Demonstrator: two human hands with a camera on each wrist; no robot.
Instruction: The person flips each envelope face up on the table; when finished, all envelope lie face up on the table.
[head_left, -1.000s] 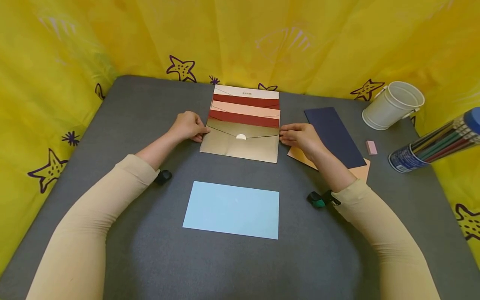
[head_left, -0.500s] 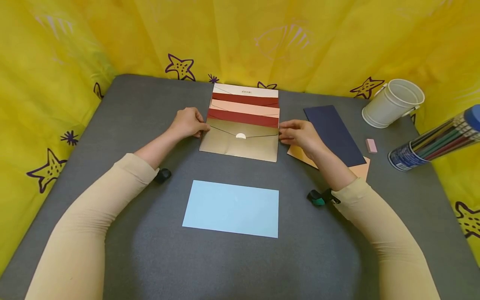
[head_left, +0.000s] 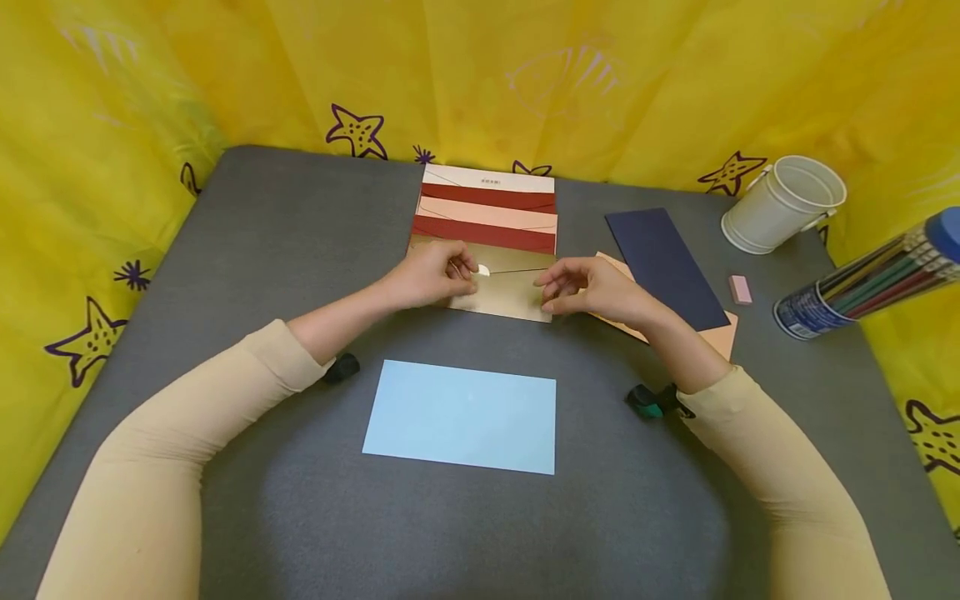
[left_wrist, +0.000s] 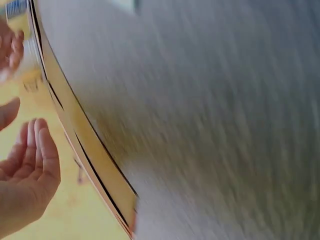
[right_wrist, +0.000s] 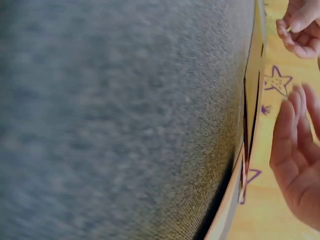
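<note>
My left hand hovers over the left part of a gold envelope, hiding much of that side. Above the envelope's right edge is my right hand, fingers loosely bent. Both wrist views show the hands raised off the paper with nothing in them; in the left one, the left hand has its fingers apart from the thumb. Behind the gold envelope, red, pink, another red and a white envelope overlap in steps. Nearer the person lies a light blue paper rectangle.
Right of the stack, a navy paper rectangle lies across a peach one. Further right are a pink eraser, a white bucket and a blue can of pencils. A yellow patterned curtain borders the grey table.
Both hands have left the gold envelope's side edges and moved inward above it, the left one farther. The envelopes keep their places.
</note>
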